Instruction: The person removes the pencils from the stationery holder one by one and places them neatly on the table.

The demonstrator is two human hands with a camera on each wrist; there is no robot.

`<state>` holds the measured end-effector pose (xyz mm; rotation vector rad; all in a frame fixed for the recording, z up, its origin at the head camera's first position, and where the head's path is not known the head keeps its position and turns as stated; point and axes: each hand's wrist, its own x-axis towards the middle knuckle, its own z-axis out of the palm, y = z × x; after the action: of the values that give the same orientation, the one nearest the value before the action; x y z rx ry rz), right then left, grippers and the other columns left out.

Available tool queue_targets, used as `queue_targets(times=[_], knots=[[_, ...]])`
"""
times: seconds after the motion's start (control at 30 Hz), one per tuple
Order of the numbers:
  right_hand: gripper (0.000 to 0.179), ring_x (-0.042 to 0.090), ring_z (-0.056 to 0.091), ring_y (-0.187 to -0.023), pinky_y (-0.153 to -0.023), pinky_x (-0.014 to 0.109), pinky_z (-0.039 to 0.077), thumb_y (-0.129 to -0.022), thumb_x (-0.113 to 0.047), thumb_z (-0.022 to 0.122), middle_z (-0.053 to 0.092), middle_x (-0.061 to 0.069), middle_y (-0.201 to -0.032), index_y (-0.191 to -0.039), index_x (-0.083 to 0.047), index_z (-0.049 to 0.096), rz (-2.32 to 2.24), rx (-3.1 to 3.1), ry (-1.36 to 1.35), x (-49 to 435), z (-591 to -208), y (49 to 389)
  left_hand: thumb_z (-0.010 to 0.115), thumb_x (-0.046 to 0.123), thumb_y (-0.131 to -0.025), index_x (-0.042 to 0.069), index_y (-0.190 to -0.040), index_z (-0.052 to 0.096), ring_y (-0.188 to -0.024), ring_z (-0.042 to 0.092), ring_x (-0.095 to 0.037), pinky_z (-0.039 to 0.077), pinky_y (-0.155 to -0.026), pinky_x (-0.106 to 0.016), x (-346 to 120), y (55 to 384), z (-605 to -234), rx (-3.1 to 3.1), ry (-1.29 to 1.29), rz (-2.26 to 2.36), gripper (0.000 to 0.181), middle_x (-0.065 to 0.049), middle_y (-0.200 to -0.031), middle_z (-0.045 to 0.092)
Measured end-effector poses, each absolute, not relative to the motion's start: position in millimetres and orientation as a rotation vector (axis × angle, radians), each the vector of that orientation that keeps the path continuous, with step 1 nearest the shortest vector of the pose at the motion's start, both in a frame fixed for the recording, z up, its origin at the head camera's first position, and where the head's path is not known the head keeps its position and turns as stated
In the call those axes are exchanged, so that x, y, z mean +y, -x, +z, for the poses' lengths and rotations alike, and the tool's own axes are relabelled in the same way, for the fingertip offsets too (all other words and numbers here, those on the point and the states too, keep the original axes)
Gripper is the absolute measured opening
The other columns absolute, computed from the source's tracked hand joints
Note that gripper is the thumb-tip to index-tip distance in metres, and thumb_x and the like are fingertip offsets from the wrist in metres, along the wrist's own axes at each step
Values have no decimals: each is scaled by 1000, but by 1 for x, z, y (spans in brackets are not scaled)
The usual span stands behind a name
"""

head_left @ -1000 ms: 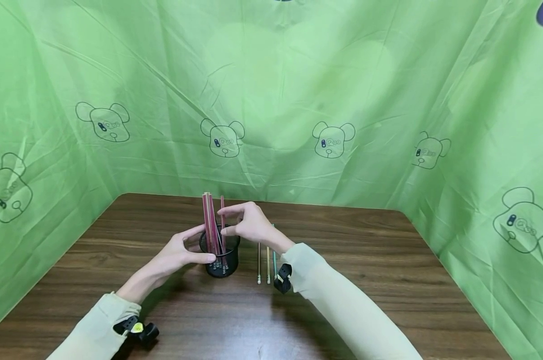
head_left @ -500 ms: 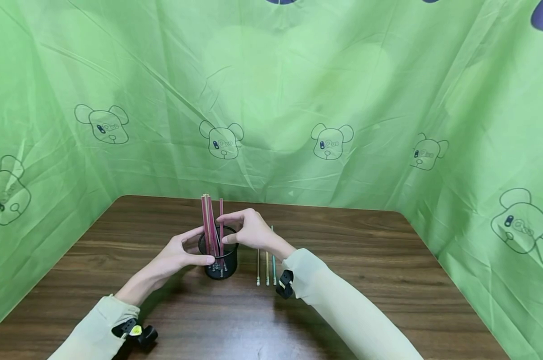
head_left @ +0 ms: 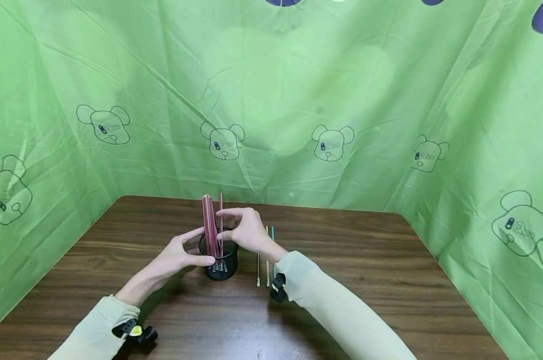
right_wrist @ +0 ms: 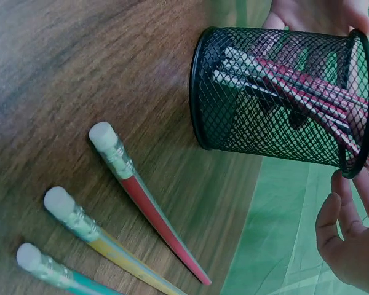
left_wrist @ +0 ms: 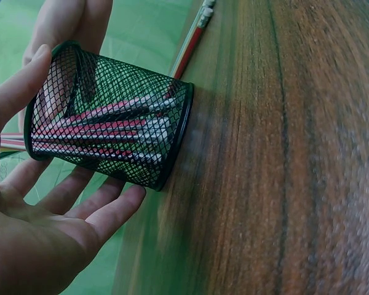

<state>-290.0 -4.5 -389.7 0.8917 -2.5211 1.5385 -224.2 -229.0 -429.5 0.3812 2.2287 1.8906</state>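
Observation:
A black mesh pencil cup stands on the wooden table with several red striped pencils leaning at its left side, eraser ends down. My left hand grips the cup; in the left wrist view the thumb lies at the rim and the fingers spread along the mesh wall. Over the cup's opening, my right hand pinches a single upright red pencil between thumb and index finger. Seen through the mesh, the white erasers gather near the cup's bottom.
Right of the cup lie three pencils side by side, erasers toward me: a red one, a yellow one and a teal one. My right forearm passes over them. A green curtain surrounds the table's back and sides.
The single pencil in my right hand dips slightly, then rises a little. Its lower end shifts left toward the bundle. My left hand and the cup stay in place.

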Motion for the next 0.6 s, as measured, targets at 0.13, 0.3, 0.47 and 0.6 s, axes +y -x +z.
queue_targets(times=[0.13,0.3,0.47,0.6], knots=[[60,10,69,-80,-69,25,53,-75,-8,97,76,2,-95,-131,-15,76,1508,-2517,-855,-7,-390,291,85,15,-89,9,-164,36,-133,57,-38,47,-101,-37,-229,224,-430,2235,-379,1884,90,-23,-151,53],[67,13,74,-86,-69,25,56,-76,-4,95,73,3,-127,-138,-14,72,1563,-2492,-863,-10,-387,291,84,14,-90,8,-164,35,-134,56,-39,46,-103,-40,-229,225,-430,2241,-370,1880,89,-23,-153,51],[68,14,74,-87,-70,24,57,-76,4,92,68,2,-138,-139,-13,71,1595,-2472,-849,-11,-385,291,85,16,-90,8,-164,35,-134,56,-40,46,-105,-44,-229,225,-430,2244,-363,1873,90,-23,-153,51],[68,13,74,-86,-71,24,58,-77,6,91,67,1,-139,-139,-15,71,1615,-2455,-827,-10,-384,293,86,17,-89,8,-164,35,-134,56,-39,46,-104,-43,-230,225,-430,2240,-361,1874,91,-23,-153,52]])
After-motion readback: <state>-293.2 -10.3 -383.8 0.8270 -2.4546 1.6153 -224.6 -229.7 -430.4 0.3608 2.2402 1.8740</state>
